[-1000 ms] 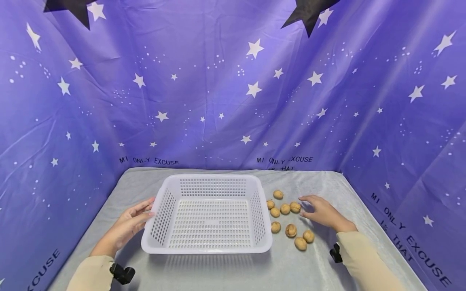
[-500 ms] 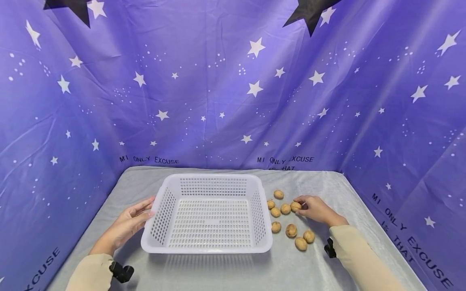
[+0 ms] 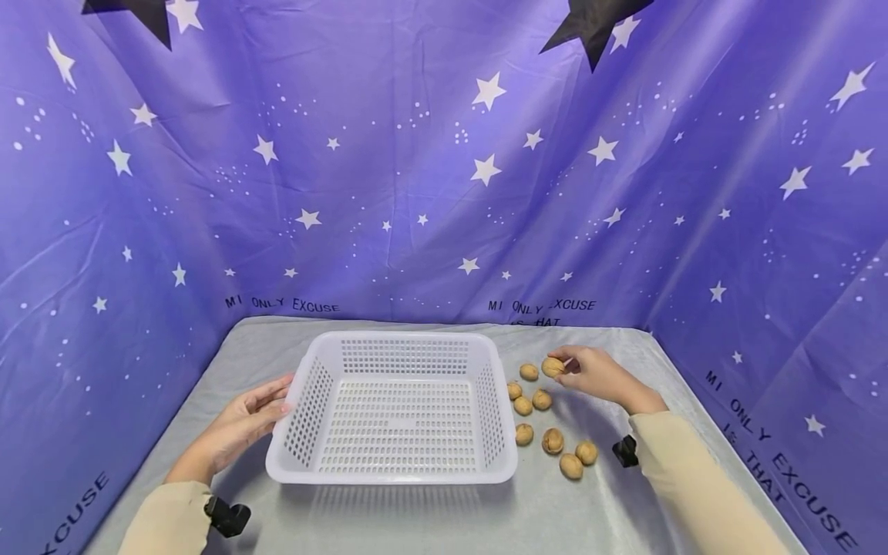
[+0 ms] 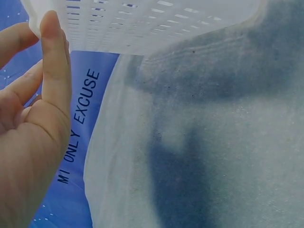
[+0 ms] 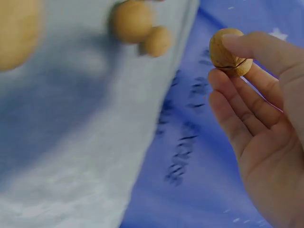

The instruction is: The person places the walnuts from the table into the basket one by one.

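Note:
My right hand [image 3: 602, 376] pinches a walnut [image 5: 230, 53] between thumb and fingertips, raised over the far right of the table. A cracked seam runs across its shell in the right wrist view. Several more walnuts [image 3: 542, 399] lie loose below and beside that hand, between it and the basket. The white plastic basket [image 3: 398, 478], rectangular with perforated walls, has nothing in it. At its left side, my left hand [image 3: 239, 425] holds the rim with thumb and fingers; in the left wrist view the thumb [image 4: 51, 28] lies against the rim's edge.
Grey cloth [image 3: 388, 524] covers the table. A purple star-printed curtain [image 3: 402, 193] surrounds it at the back and on both sides. Some walnuts [image 3: 524, 435] sit right along the basket's right wall. Each sleeve carries a black wrist camera [image 3: 227, 516].
My right hand reached leftward to the walnut at the right end of the row, took hold of it and raised it. The left hand and basket stay nearly in place.

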Demonstrator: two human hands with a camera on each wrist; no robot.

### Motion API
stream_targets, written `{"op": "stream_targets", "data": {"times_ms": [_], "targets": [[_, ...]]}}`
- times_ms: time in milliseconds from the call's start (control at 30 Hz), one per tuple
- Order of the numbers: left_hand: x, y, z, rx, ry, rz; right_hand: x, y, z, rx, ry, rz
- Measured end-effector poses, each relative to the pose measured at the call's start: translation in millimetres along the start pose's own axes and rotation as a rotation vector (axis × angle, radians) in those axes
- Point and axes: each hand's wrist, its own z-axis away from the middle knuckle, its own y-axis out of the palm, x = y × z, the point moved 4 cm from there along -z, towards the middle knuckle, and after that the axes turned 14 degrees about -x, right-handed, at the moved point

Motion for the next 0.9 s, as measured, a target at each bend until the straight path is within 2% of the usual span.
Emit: {"op": "stream_targets", "data": {"times_ms": [200,300,433,667,900], "targets": [[-1.4,0.6,0.8,0.013,-0.008,-0.008,34.1,-1.6,-22.9,0.029,-0.037,-0.021],[-1.6,0.9,0.0,0.018,-0.009,-0.014,52.3,2.8,-35.2,0.066,-0.044,-0.021],[-2.5,1.6,-1.5,0.020,-0.016,-0.019,77.4,13.0,-52.9,0.098,-0.103,-0.023],[-5.1,2.7,-1.4,0.063,0.015,0.015,120.8,41.2,-76.3,0.153,-0.241,-0.032],[-6.3,1.7,-1.2,0.094,0.042,0.046,153.7,83.7,-99.4,0.237,-0.286,-0.083]]}}
